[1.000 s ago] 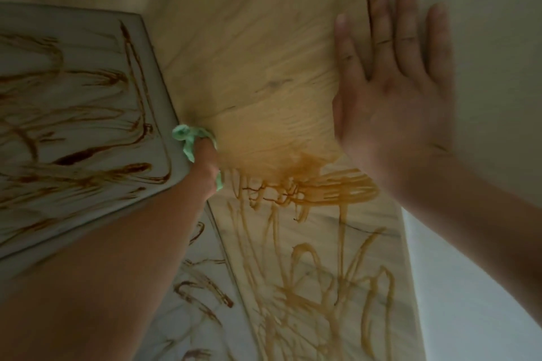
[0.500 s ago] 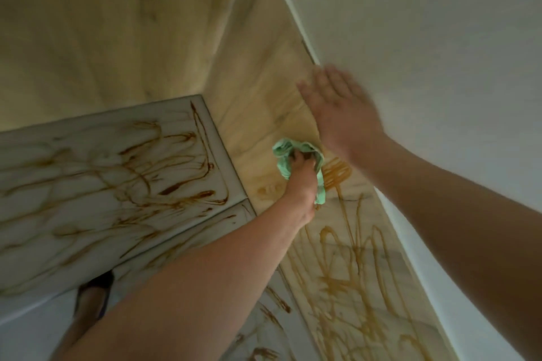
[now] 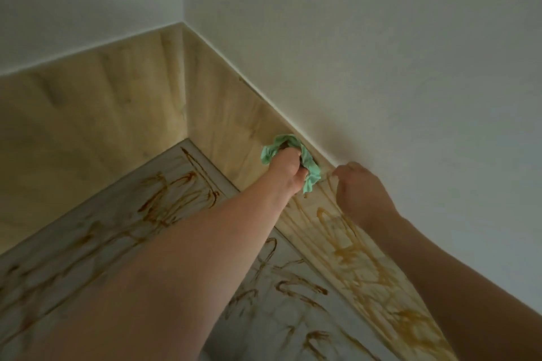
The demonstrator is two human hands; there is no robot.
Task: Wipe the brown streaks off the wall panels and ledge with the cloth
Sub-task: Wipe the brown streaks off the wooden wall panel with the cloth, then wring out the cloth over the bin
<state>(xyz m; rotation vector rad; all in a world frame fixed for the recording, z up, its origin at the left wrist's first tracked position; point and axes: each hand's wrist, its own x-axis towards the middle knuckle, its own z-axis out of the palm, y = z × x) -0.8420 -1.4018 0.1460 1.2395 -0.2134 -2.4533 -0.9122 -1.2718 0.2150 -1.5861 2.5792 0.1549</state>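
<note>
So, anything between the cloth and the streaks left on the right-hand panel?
Yes: the right hand lies against that panel just beside the cloth, over the uppermost streaks. Otherwise nothing visible.

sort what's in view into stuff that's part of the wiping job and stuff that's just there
Part of the job:
- green cloth, gripped by the left hand
- side wall panel, with brown streaks
- ledge, also streaked

Just there:
- white wall above
- back panel, no streaks visible
- right hand, curled, holding nothing
</note>
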